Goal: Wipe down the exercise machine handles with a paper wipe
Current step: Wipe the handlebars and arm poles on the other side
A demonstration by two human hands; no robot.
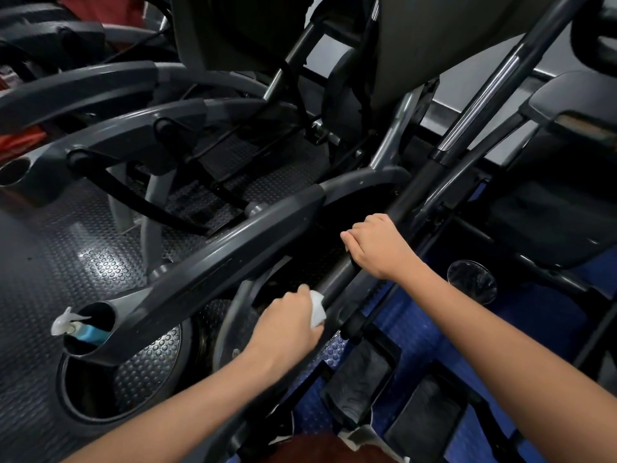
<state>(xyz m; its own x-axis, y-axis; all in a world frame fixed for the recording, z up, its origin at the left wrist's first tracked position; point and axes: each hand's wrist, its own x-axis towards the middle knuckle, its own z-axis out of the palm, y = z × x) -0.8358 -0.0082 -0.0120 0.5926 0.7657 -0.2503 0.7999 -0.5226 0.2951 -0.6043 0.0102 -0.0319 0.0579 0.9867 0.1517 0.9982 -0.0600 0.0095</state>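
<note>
Right hand [374, 247] grips the handle [337, 279] at frame centre while left hand [290, 324] clutches the wipe [317, 307] against it lower down, so wiping looks underway, other handles seemingly left.

A blue spray bottle with a white trigger head [78, 330] leans in a round grey cup holder [100, 357] at the machine's left side. Black studded rubber flooring [60, 262] spreads beneath, and a second empty cup holder [13, 172] sits at the far left edge.

Light: dim, from overhead
Glare: white sheen on studded floor mat [100, 259], far chrome pole [480, 95]
Blur: slight, far corners
Distortion: wide-angle bending at edges
</note>
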